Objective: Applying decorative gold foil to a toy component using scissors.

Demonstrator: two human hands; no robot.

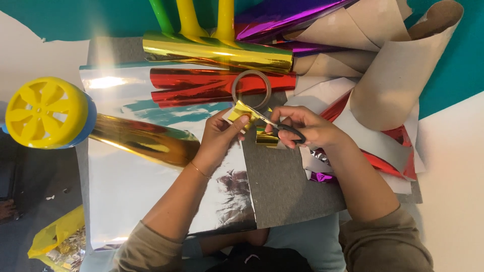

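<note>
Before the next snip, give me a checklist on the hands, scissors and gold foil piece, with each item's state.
1. Left hand pinches the gold foil piece: ok.
2. Right hand grips the scissors by the black handles: ok.
3. Blades meet the foil: ok.
4. Left fingertips out of the blade path: cannot tell.
5. Tape ring apart from the cut: ok.
6. Grey board lies under the hands: ok.
</note>
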